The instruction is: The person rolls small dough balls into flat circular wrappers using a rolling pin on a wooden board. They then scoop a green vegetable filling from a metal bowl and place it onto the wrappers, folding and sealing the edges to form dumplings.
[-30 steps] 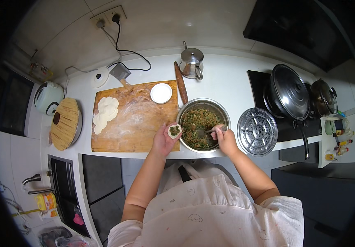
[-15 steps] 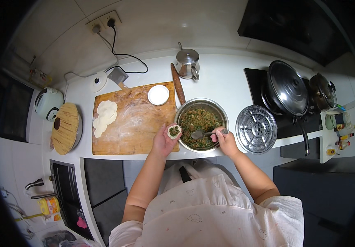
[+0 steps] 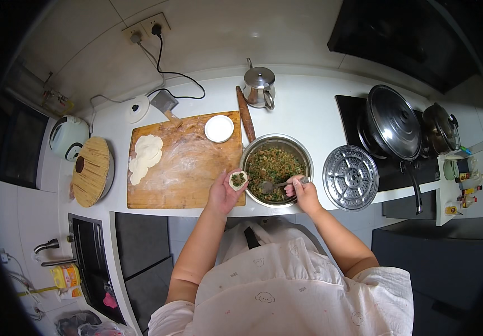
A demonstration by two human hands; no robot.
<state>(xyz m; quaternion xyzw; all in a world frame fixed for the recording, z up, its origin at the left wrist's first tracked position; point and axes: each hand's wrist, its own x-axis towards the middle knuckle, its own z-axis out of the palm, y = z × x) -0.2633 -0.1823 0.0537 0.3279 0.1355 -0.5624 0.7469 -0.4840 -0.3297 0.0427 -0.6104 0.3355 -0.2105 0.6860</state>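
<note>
The left hand (image 3: 223,196) holds a round wrapper (image 3: 244,185) at the near left edge of the bowl, facing up, with filling in its middle; fingers cupped and lightly closed on it, though how far apart they are behind the dough I cannot tell; the wrapper is likely light, soft and easily torn or stretched, best supported from below and taken by its bare rim, where damp filling would not make it slippery.

The right hand (image 3: 305,194) is clamped on a spoon (image 3: 282,183), fingers together round the handle, its tip in the filling (image 3: 275,161); the spoon looks stiff and light, well held there; the filling looks moist and loose.

Around that is the steel bowl (image 3: 309,162), probably heavy when this full; left of it the board (image 3: 191,176), with overlapping wrappers (image 3: 145,159), limp and perhaps sticky; beyond, a pin (image 3: 245,113).
</note>
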